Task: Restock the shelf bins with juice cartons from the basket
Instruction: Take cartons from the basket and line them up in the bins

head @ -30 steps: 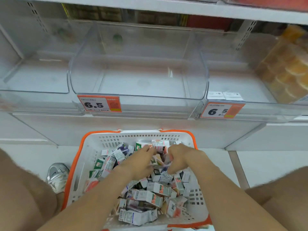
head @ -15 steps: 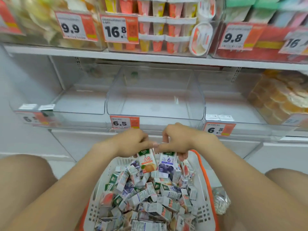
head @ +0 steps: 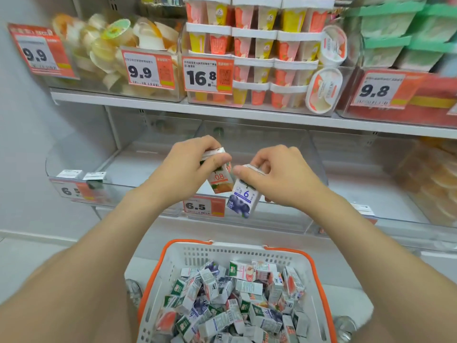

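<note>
My left hand point(head: 190, 167) grips an orange juice carton point(head: 221, 181) by its top. My right hand point(head: 274, 177) grips a blueberry juice carton point(head: 243, 200) the same way. Both cartons hang side by side in front of the middle clear shelf bin point(head: 284, 219), just above its 6.5 price tag point(head: 204, 206). Below stands the white basket with orange handles point(head: 237, 252), holding several small juice cartons point(head: 235, 303) in a loose heap.
Clear bins sit left point(head: 74, 169) and right point(head: 371, 194) of the middle one; the far right bin holds orange fruit cups point(head: 435, 179). The upper shelf point(head: 247, 117) carries jelly cups, stacked yoghurts and price tags. My knees flank the basket.
Both hands have lifted out of the basket, each with one carton, and risen to the front of the middle bin. The view has tilted up, showing the upper shelf.
</note>
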Demonstrator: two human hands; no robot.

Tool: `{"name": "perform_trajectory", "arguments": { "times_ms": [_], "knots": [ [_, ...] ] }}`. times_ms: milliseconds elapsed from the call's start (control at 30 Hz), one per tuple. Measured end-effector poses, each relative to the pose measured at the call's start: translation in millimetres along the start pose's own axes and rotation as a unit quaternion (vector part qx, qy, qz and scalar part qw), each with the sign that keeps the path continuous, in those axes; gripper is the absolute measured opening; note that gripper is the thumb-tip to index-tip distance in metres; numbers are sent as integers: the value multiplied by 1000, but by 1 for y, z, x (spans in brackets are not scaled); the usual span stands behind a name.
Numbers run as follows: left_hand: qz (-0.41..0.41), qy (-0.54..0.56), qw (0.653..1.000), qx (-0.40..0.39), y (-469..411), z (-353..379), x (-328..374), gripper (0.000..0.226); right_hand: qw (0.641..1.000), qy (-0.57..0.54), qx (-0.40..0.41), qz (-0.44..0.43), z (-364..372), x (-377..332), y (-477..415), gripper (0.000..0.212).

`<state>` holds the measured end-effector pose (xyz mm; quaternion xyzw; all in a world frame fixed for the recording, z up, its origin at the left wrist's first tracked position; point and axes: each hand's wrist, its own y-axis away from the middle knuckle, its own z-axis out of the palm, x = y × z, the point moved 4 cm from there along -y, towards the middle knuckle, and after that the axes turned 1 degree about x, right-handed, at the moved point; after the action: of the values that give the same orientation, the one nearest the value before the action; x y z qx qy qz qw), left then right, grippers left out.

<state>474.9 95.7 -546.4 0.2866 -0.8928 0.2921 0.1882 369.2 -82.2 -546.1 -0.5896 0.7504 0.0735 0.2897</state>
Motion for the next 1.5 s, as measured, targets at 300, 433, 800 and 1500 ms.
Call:
{"name": "perform_trajectory", "arguments": {
  "times_ms": [300, 433, 800, 1500],
  "knots": [
    [-74, -257, 954, -134, -23, 37, -33, 33, 997, -19, 65, 25, 39, 28, -39, 38],
    [-96, -382, 892, -221, -18, 48, -37, 22, 999, -7, 31, 24, 47, 41, -45, 34],
    [-110, -453, 834, -293, -16, 59, -33, 26, 999, 15, -32, -8, 49, 44, -31, 36],
    [-4, 242, 965, -100, -15, 93, 75, 29, 999, -3, 5, -53, -58, 53, 39, 41]
  ]
}}
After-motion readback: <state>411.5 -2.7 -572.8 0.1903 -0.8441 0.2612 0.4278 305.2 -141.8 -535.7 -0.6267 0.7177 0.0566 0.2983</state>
